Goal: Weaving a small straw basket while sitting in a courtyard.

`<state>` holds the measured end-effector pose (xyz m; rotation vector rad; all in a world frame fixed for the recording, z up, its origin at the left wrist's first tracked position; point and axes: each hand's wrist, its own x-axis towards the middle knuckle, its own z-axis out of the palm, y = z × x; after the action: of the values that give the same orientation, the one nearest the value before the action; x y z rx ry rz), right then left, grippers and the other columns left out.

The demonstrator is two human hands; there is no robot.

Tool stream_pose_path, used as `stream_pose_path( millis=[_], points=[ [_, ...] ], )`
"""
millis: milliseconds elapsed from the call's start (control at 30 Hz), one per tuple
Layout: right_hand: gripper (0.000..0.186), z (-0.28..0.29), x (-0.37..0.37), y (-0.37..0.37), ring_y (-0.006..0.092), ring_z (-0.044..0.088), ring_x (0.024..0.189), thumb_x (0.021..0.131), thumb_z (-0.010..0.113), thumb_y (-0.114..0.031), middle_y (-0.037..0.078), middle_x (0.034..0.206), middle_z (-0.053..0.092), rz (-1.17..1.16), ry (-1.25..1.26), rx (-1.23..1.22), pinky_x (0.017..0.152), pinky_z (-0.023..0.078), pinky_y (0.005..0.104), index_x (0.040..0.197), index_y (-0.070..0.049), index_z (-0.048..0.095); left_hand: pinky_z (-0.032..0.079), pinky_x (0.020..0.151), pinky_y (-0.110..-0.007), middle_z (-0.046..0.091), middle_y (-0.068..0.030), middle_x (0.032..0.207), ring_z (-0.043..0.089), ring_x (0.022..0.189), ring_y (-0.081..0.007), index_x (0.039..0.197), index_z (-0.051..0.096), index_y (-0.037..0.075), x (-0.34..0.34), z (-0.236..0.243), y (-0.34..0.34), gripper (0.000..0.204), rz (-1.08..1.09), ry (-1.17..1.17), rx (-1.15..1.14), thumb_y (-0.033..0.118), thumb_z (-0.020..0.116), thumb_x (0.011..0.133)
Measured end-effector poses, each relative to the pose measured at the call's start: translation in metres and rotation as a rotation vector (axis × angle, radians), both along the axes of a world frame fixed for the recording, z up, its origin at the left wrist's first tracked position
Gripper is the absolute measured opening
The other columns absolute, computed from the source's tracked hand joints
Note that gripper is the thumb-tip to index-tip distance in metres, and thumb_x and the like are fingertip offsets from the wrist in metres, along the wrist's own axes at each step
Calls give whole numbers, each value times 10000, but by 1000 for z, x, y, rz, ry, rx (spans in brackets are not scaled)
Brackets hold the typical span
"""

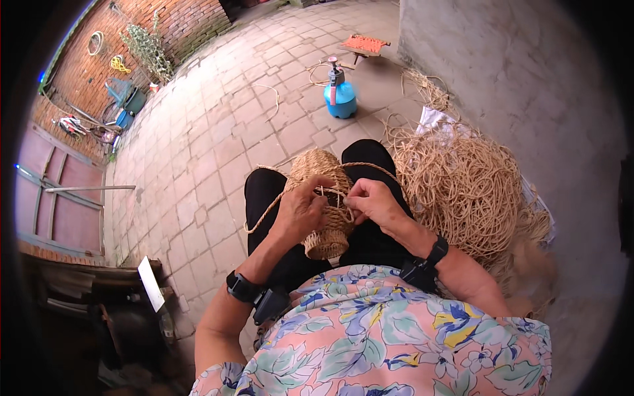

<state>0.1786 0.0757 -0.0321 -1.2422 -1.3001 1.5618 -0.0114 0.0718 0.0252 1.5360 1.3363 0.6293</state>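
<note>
A woven straw basket (316, 164) lies across my lap between my knees, its narrow round end (327, 245) toward me. An open gap with a few bare strands across it shows in its middle. My left hand (302, 210) is closed at the left side of this gap, fingers gripping the weave. On the other side my right hand (378, 204) pinches a thin twisted straw cord at the gap's edge. Loose cord (370, 165) loops from the work over both knees. The fingertips partly hide where the strands meet.
A big tangled heap of straw cord (462, 185) lies on white sheeting to my right, beside a grey wall (515, 72). Ahead stand a blue pump sprayer (340, 102) and a low orange-topped stool (365, 44) on paving. Dark clutter (125, 330) is at my left.
</note>
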Motion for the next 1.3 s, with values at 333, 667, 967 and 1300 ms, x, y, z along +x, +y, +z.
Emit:
stream_pose_path(
  millis=[333,667,967,1300],
  points=[
    [160,3,-2,-17,130,568,523,844,665,-155,54,703,604,-55,-47,-351,394,460,259,871,-22,580,535,612,-267,599,-64,776,639,661,-117,1119,575,28,3,-11,-29,234,-1,-38,102,55,497,900],
    [162,23,-29,34,124,535,438,739,642,-127,71,523,586,-99,-207,19,406,397,268,626,-12,624,454,517,-210,595,-27,806,518,589,-60,1033,525,73,-9,-16,-20,108,275,-398,182,107,541,932],
    [222,41,-5,24,30,454,411,866,695,-249,-26,571,557,91,-165,-185,347,288,177,765,-77,598,418,467,-186,647,-60,800,502,492,-52,1033,511,70,-32,-26,-16,108,407,-518,32,101,546,935],
    [167,23,-11,3,342,626,729,780,586,11,154,788,579,-66,-513,865,628,485,444,922,-31,507,445,483,-222,656,-54,792,531,490,-99,1020,594,62,-35,-13,-15,117,307,-299,55,111,579,914]
  ],
)
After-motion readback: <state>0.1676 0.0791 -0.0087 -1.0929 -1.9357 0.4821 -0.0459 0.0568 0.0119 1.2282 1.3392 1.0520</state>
